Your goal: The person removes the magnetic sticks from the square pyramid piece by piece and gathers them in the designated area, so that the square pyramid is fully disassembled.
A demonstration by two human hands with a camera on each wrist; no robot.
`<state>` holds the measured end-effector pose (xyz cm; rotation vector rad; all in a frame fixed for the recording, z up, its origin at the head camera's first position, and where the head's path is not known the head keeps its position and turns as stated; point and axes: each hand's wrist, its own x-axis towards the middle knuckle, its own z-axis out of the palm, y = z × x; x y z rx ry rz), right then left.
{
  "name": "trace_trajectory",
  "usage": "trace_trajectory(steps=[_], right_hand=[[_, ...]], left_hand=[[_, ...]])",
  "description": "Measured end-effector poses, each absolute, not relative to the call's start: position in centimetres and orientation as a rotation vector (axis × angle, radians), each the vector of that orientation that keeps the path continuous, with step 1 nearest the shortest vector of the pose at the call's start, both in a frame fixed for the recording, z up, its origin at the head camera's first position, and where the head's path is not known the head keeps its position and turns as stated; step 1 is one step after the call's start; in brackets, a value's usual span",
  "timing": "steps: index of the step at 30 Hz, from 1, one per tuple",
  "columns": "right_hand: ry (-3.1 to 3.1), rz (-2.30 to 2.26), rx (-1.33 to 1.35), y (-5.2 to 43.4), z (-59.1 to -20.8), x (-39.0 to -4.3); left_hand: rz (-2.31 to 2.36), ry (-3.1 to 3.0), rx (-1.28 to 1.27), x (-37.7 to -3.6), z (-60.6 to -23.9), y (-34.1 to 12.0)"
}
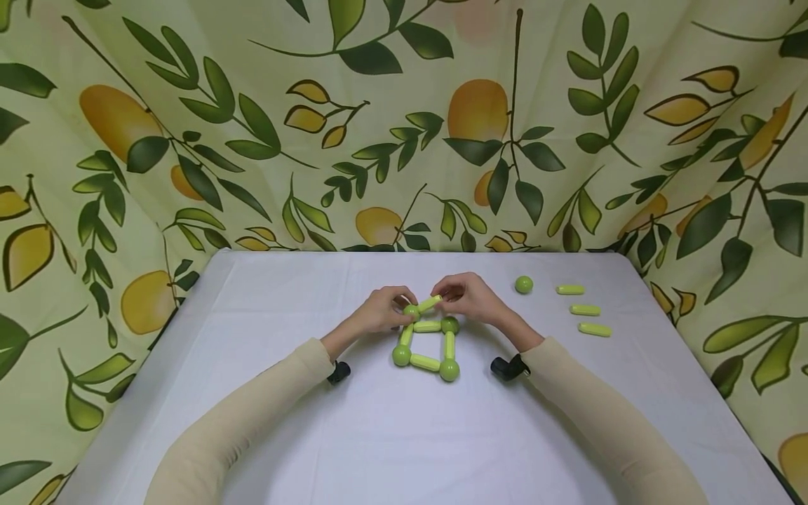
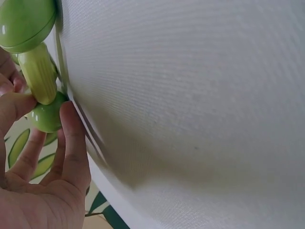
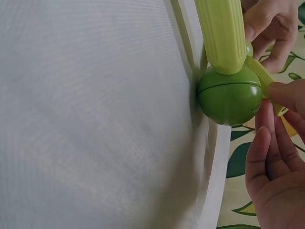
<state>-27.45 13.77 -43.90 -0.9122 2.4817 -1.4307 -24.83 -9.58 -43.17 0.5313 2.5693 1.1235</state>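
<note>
Two cream sleeves [image 1: 252, 414] come in from the near edge of the white table [image 1: 379, 435], each with a small black camera at the wrist, and meet over a square frame [image 1: 426, 345] of green balls and pale green rods lying flat at the middle. The left hand [image 1: 379, 311] has its fingers curled round the far-left ball [image 1: 412, 311] — the left wrist view shows fingertips pinching it against the cloth. The right hand [image 1: 468, 296] pinches a loose rod [image 1: 430, 303] by one end, holding it tilted, its other end at or on that same ball; the wrist views do not settle whether it has seated. By my reckoning the step in hand is adding a rod that rises off the far-left corner, so the flat square starts to go upward. What comes next, I'd judge, is keeping that ball pinned so the frame doesn't skid, then fetching the spare ball [image 1: 523, 284] lying well off to the right — beside it lie three spare rods [image 1: 585, 309] in a loose row. A leafy lemon-print curtain [image 1: 404, 119] hangs behind the table.
</note>
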Motion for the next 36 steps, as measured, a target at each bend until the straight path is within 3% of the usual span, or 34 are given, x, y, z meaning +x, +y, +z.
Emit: trace_trajectory(steps=[8, 15, 25, 36], right_hand=[[2.508, -1.454, -0.862, 14.4, -43.5, -27.7], [2.501, -1.612, -0.833, 17.4, -40.3, -27.7], [2.482, -1.612, -0.679, 22.0, -38.3, -25.3], [2.726, -1.541, -0.407, 31.2, -40.9, -24.5]], left_hand=[[1.107, 2.573, 0.559, -24.9, -43.0, -9.4], [1.1, 2.563, 0.525, -24.7, -42.6, -9.7], [1.079, 2.577, 0.562, -24.9, -42.7, -10.3], [1.102, 2.569, 0.563, -25.0, -43.2, -10.3]])
